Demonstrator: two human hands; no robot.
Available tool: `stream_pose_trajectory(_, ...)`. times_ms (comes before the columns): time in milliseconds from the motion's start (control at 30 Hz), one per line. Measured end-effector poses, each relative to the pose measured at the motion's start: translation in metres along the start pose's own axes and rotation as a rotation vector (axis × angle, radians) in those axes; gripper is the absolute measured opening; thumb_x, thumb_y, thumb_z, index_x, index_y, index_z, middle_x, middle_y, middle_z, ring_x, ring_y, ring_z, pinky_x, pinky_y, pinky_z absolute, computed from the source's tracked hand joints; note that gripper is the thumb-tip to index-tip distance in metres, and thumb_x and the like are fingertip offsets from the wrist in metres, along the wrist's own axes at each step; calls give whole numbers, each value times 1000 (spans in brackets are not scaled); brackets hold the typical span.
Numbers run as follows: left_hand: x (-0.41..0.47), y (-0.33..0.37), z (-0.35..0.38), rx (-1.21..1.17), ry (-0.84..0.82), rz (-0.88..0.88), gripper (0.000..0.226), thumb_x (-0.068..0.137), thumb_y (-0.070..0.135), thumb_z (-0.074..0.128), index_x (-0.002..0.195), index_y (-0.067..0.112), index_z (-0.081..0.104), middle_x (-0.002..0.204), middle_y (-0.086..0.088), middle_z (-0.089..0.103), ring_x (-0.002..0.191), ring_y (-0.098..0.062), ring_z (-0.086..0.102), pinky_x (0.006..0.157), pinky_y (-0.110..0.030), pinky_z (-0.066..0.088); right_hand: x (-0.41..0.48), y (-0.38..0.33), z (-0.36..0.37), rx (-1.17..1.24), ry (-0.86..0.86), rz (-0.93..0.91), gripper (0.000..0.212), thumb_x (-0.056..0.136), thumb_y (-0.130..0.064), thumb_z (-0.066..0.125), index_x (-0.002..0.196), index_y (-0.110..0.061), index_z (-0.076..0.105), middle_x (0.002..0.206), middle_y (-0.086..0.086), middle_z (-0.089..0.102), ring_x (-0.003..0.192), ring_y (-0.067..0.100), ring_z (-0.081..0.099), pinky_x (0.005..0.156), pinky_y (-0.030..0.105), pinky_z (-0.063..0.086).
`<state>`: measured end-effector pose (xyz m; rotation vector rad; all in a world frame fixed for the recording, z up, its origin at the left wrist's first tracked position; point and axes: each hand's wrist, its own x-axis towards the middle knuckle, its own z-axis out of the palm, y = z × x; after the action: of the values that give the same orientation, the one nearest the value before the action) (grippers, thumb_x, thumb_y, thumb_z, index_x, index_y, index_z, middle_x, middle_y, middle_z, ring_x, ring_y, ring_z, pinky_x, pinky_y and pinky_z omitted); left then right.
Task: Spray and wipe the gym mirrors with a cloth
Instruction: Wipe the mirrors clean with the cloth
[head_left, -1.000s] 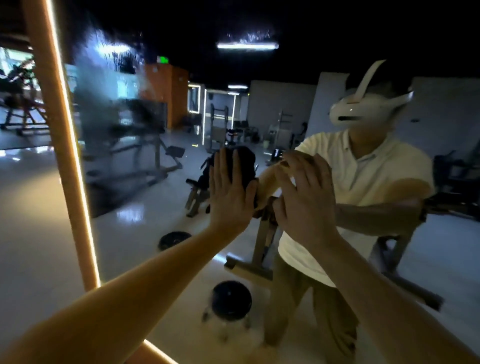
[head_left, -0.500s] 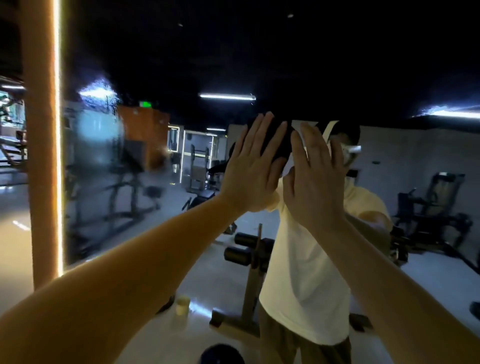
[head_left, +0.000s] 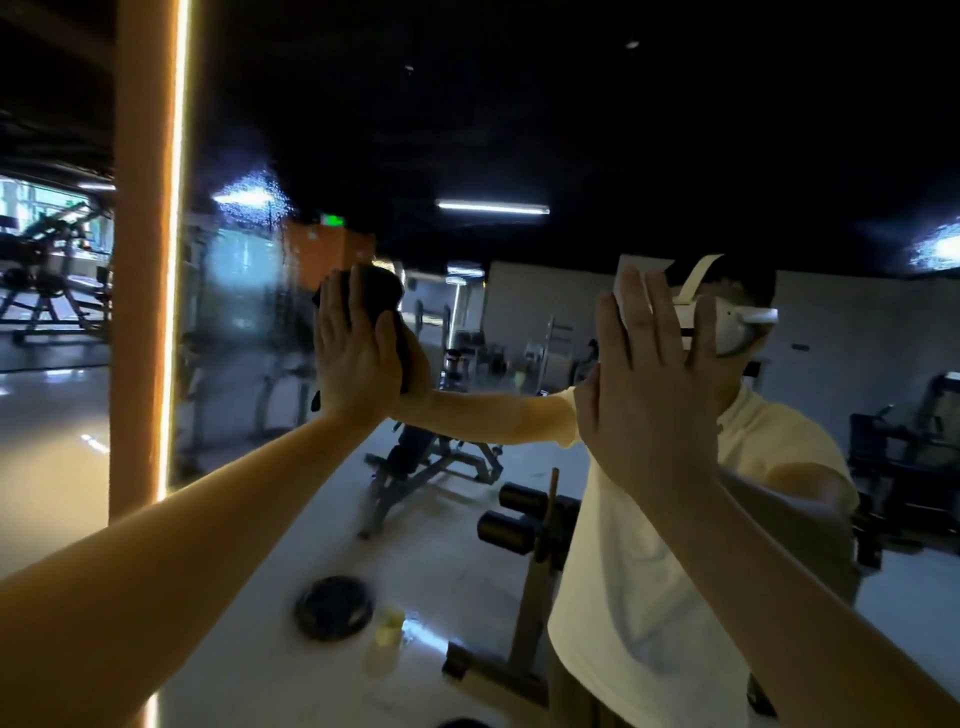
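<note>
At the far left an orange pillar (head_left: 140, 312) with a lit strip down its edge borders the mirror (head_left: 519, 130). Just right of it the glass carries a misted patch (head_left: 249, 291) of droplets and streaks, which blurs the reflected machines behind it. The left hand (head_left: 358, 353) lies flat on the glass at the right edge of that patch, fingers straight and together, pressing a dark cloth (head_left: 382, 291) against the mirror; the cloth bunches out above the fingertips and past the thumb side.

This looks like the wiping step, with the wet area lying to the left of the cloth. To do it well, the palm should keep even pressure and carry the cloth through the mist in overlapping passes right up to the pillar, and the cloth would cover more if spread flat instead of bunched.

Low in the reflection a weight plate (head_left: 334, 608) lies on the floor beside a blurred yellowish container (head_left: 387, 629); whether that is the sprayer cannot be told. The right hand (head_left: 649, 384) is raised flat, fingers straight, holding nothing; whether it touches the glass is unclear, and a bare palm there would probably leave prints.

A green sign (head_left: 332, 220) glows in the reflection, too small to read. The white headset (head_left: 727, 322) shows no legible brand
</note>
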<state>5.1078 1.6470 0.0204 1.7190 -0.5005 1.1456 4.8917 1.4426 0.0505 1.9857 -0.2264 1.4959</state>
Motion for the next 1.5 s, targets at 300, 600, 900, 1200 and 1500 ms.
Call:
stream_pose_trajectory(300, -58, 127, 39, -21, -2, 350, 65, 109, 41, 23, 164, 7, 26, 172, -20, 18, 160, -34, 14, 130, -51, 9, 0, 0, -3, 14, -28, -18, 67, 104, -41, 18, 161, -5, 20, 171, 19, 12, 159, 35, 6, 125, 53, -15)
stream_pose_trajectory(600, -49, 95, 22, 96, -110, 472, 64, 109, 39, 30, 165, 9, 22, 173, -16, 16, 162, -24, 7, 132, -44, 6, -3, 6, -3, 140, -28, -53, 67, 103, -34, 32, 161, -2, 18, 170, 22, 11, 158, 38, 5, 126, 61, 9)
stream_pose_trajectory(900, -39, 41, -2, 47, -135, -4, 72, 105, 49, 25, 168, 16, 11, 175, -12, 8, 160, -33, 13, 129, -55, 17, -3, 5, -1, 112, -57, -68, 75, 102, -37, 42, 160, 0, 15, 170, 24, 6, 158, 40, 2, 125, 63, 9)
stream_pose_trajectory(1200, -40, 47, -7, 99, -191, -69, 73, 104, 50, 25, 168, 23, 2, 176, -8, 1, 160, -32, 9, 129, -57, 16, -2, 3, 1, 103, -62, -75, 74, 102, -40, 31, 160, 1, 9, 169, 27, 3, 158, 42, 0, 124, 64, 6)
stream_pose_trajectory(1500, -25, 106, 25, 124, -120, 608, 65, 108, 41, 31, 164, 8, 27, 172, -19, 20, 161, -34, 15, 132, -47, 5, 0, 1, -3, 3, -84, -51, 71, 105, -44, 14, 162, -3, 10, 170, 24, 3, 158, 38, -1, 124, 56, -13)
